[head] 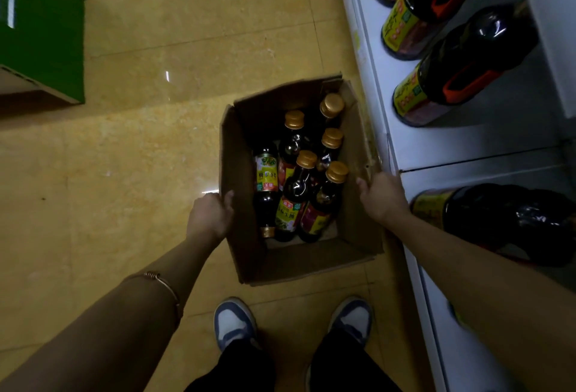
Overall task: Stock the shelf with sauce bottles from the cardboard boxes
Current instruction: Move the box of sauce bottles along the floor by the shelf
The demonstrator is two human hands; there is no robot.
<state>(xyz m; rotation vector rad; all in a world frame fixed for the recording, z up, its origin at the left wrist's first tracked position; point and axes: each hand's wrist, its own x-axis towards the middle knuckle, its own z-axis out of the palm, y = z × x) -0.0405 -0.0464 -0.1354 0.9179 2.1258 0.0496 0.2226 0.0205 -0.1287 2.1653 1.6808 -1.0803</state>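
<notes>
Floor: yellow glossy tiles (131, 158), seen from above, with two blue-and-white sneakers (235, 323) planted at the bottom edge of the view.
Cardboard box: open-topped box (246, 235) sits on the tiles just beside the foot of the shelf, its flaps standing up.
Sauce bottles: six dark bottles with gold caps (299, 186) are inside the box; five stand leaning, one with a green-yellow label (266, 173) lies on its side along the box's left wall, cap pointing toward the person.
Left hand: left hand (210, 215) grips the box's left wall, thumb hooked over the rim, fingers outside and out of sight.
Right hand: right hand (381, 195) holds the box's right wall at its top edge, fingers curled round the cardboard.
Bracelet: thin bangle (162, 281) rides on the left forearm.
Shelf: white shelf (411, 148) runs down the right side; large dark jugs with yellow labels and orange handles (461, 80) stand along its front edge, another (498, 220) just past the right wrist.
Green box: green carton (43, 33) in the top left corner, well apart from everything.
</notes>
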